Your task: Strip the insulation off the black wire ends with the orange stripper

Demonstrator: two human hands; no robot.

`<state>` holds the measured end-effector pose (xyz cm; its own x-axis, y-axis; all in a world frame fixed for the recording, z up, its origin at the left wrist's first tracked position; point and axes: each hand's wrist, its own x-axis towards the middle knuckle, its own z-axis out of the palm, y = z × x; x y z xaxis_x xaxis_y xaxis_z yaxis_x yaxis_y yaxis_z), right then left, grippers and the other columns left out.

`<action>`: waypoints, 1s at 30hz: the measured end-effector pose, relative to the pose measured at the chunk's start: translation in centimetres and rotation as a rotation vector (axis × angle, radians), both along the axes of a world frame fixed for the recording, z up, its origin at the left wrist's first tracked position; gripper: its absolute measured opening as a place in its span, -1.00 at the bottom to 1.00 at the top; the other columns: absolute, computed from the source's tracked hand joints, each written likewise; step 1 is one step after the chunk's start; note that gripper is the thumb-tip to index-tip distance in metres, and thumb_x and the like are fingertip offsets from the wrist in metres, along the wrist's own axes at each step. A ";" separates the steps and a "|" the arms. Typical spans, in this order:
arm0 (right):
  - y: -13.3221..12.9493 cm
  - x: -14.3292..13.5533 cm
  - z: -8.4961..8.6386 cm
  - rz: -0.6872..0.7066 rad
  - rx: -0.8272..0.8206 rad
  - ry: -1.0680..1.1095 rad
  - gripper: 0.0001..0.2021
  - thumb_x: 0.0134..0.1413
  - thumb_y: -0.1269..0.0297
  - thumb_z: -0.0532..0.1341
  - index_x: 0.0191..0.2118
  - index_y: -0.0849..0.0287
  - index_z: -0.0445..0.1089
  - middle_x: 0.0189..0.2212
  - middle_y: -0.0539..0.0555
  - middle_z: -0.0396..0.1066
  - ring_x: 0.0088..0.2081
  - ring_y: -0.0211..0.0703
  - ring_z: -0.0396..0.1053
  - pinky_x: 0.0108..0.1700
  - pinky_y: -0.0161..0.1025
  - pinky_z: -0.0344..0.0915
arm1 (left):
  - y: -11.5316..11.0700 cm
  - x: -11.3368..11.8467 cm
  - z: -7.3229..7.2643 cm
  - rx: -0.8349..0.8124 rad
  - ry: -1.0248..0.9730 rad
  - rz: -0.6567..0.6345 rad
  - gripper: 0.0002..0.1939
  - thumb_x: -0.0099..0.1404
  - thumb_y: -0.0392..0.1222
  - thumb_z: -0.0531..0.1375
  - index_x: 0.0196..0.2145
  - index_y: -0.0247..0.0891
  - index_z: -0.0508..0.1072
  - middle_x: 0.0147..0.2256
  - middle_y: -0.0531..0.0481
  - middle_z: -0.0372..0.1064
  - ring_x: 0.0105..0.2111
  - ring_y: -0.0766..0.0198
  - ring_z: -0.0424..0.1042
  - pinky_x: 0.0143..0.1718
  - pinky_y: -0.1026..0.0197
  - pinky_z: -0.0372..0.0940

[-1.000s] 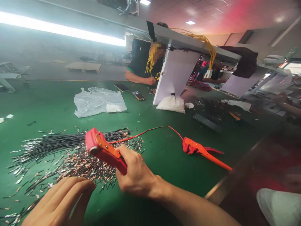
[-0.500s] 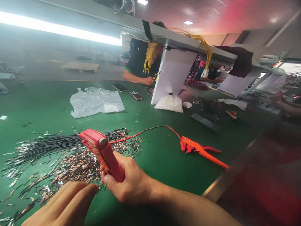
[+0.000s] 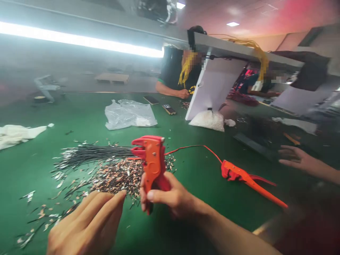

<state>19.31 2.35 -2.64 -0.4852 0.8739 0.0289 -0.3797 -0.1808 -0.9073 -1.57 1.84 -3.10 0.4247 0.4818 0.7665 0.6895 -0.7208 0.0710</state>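
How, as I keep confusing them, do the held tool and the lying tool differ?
The held tool stands upright in the right hand; the lying tool rests on the table. The held tool's handles are partly covered; the lying tool's show spread apart. Both are red and orange.

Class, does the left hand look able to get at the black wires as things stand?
Probably yes: only loose scraps appear to lie between the left hand and the black wires; the held tool hides only one end.
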 end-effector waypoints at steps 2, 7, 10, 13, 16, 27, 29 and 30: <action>-0.1 0.6 0.1 0.054 -0.061 0.074 -0.76 -0.10 0.37 0.23 -0.23 0.18 0.27 -0.44 -0.02 0.32 -0.45 -0.21 0.35 -0.41 -0.23 0.33 | -0.4 -0.4 1.0 -0.005 0.009 0.108 -0.88 0.35 -0.29 0.15 -0.20 -0.23 0.49 -0.43 0.06 0.46 -0.48 0.42 0.39 -0.42 0.38 0.24; -0.9 0.9 0.1 0.173 -0.195 0.212 -0.73 -0.10 0.37 0.24 -0.19 0.19 0.31 -0.43 0.01 0.41 -0.42 -0.16 0.43 -0.39 -0.20 0.37 | -1.0 -0.7 3.3 0.008 -0.082 0.172 -0.83 0.29 -0.40 0.21 -0.16 -0.27 0.47 -0.44 0.07 0.47 -0.49 0.42 0.36 -0.41 0.35 0.24; -1.6 0.3 -0.1 0.278 -0.307 0.243 -0.70 -0.11 0.35 0.27 -0.17 0.22 0.33 -0.42 0.04 0.47 -0.42 -0.19 0.47 -0.37 -0.24 0.37 | -0.7 -0.3 3.4 0.016 -0.134 0.090 -0.77 0.23 -0.52 0.22 -0.19 -0.31 0.47 -0.45 0.06 0.46 -0.48 0.41 0.31 -0.41 0.34 0.25; -2.0 -0.5 -0.7 0.338 -0.411 0.330 -0.70 -0.12 0.32 0.27 -0.18 0.25 0.33 -0.46 0.07 0.51 -0.48 -0.18 0.48 -0.43 -0.26 0.39 | -0.5 0.1 2.6 -0.019 -0.201 0.031 -0.73 0.23 -0.57 0.18 -0.15 -0.35 0.45 -0.47 0.05 0.43 -0.48 0.40 0.27 -0.43 0.34 0.25; -2.2 -1.0 -1.4 0.368 -0.449 0.408 -0.71 -0.12 0.32 0.27 -0.20 0.26 0.31 -0.47 0.10 0.53 -0.50 -0.16 0.50 -0.46 -0.27 0.39 | -0.6 0.3 1.5 -0.042 -0.204 -0.032 -0.72 0.22 -0.58 0.16 -0.14 -0.39 0.44 -0.46 0.02 0.42 -0.48 0.38 0.26 -0.43 0.31 0.25; -2.1 -1.2 -0.6 0.111 -0.367 0.265 -0.57 -0.25 0.50 0.21 -0.12 0.19 0.32 -0.41 0.05 0.51 -0.36 -0.15 0.46 -0.23 -0.23 0.29 | -2.6 2.2 0.5 -0.283 -0.100 -0.176 -0.47 0.34 0.12 0.10 0.05 -0.38 0.21 -0.41 -0.07 0.44 -0.49 0.29 0.44 -0.54 0.29 0.40; -2.1 -1.4 -0.6 0.050 -0.375 0.220 -0.57 -0.31 0.54 0.16 -0.16 0.18 0.35 -0.46 0.01 0.48 -0.45 -0.20 0.40 -0.37 -0.29 0.23 | -2.6 2.5 0.0 -0.362 -0.095 -0.122 -0.55 0.36 -0.04 0.11 0.09 -0.36 0.18 -0.37 -0.08 0.47 -0.48 0.31 0.47 -0.51 0.32 0.43; -2.1 -1.6 -0.6 0.027 -0.378 0.199 -0.57 -0.34 0.56 0.13 -0.19 0.19 0.36 -0.48 0.01 0.47 -0.50 -0.22 0.36 -0.44 -0.31 0.19 | -2.6 2.6 -0.3 -0.389 -0.102 -0.103 -0.57 0.35 -0.13 0.11 0.10 -0.35 0.17 -0.36 -0.07 0.47 -0.50 0.33 0.47 -0.51 0.34 0.43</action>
